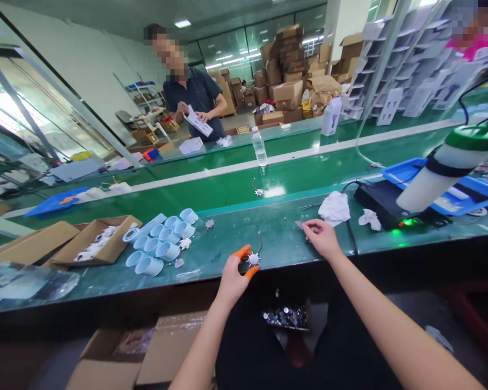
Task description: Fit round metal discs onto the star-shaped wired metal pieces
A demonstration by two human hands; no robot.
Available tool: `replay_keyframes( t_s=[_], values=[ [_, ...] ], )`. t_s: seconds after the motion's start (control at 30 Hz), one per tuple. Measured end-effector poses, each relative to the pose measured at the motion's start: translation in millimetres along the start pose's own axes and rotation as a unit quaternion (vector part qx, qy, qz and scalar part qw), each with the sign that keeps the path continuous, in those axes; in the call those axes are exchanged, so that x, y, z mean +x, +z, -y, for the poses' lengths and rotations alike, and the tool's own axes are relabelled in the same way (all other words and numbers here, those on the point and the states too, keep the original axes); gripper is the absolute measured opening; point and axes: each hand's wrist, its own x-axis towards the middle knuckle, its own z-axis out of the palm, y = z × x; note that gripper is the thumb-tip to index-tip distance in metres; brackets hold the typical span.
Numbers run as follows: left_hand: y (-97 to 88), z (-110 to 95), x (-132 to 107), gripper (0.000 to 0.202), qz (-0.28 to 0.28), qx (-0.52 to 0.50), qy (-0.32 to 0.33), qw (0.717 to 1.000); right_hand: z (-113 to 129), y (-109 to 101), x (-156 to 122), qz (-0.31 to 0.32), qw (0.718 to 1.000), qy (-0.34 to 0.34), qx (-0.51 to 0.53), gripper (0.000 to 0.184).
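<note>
My left hand (232,273), with orange finger covers on thumb and forefinger, holds a small star-shaped part (254,260) by its edges near the bench's front edge. This part has a round pale disc in the middle and a thin wire rising from it. To the right, fingertips of my right hand (324,239) are pinched on a small thin greyish piece (299,223) just over the bench. Left of my left hand stand several light-blue cups (167,251). Similar star-shaped parts lie by the cups (210,223) and farther back on the green belt (223,187).
At left is a cardboard box (101,244) of white parts. A crumpled white cloth (334,208), black device (376,203), white cylinder (425,184) and blue tray (472,200) occupy the right. A water bottle (259,147) stands beyond; across the belt, a person (195,92) handles a white box.
</note>
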Motion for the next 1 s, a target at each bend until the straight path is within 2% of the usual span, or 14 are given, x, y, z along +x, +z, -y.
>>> replay_keyframes(
  t_s=[0.07,0.17,0.33,0.47,0.6,0.7,0.77,0.87,1.0],
  values=[
    [-2.6,2.9,-3.5,0.056,-0.013,0.073,0.017,0.997,0.3,-0.3,-0.5,-0.002,1.0,-0.001,0.0,0.051],
    [-7.8,5.5,-5.6,0.055,0.002,0.126,0.054,0.991,0.9,-0.9,-1.0,0.001,1.0,-0.002,-0.005,0.052],
    [-11.6,4.2,-7.3,0.052,0.02,0.145,0.088,0.985,0.7,-1.7,-1.2,-0.002,1.0,-0.01,-0.016,0.05],
    [-5.6,-2.8,-6.8,0.048,0.018,0.177,0.134,0.975,1.0,-1.9,-1.6,0.0,1.0,-0.013,-0.022,0.048],
    [6.5,-10.4,-5.2,0.044,-0.014,0.224,0.125,0.967,2.5,-1.6,-2.2,-0.008,0.999,-0.02,-0.033,0.047],
    [11.8,-15.1,-6.4,0.051,-0.023,0.231,0.101,0.967,3.7,-1.4,-2.7,-0.009,0.999,-0.021,-0.031,0.045],
    [12.7,-18.7,-8.6,0.057,-0.032,0.21,0.094,0.973,4.5,-1.1,-2.8,-0.009,0.999,-0.019,-0.026,0.044],
    [12.7,-28.4,-13.1,0.055,-0.045,0.113,0.098,0.988,5.4,-0.5,-2.9,-0.009,1.0,-0.016,-0.023,0.044],
    [11.9,-59.2,-21.3,0.056,-0.068,-0.065,0.089,0.992,6.1,0.1,-2.7,-0.007,0.999,-0.022,-0.024,0.043]
  ],
)
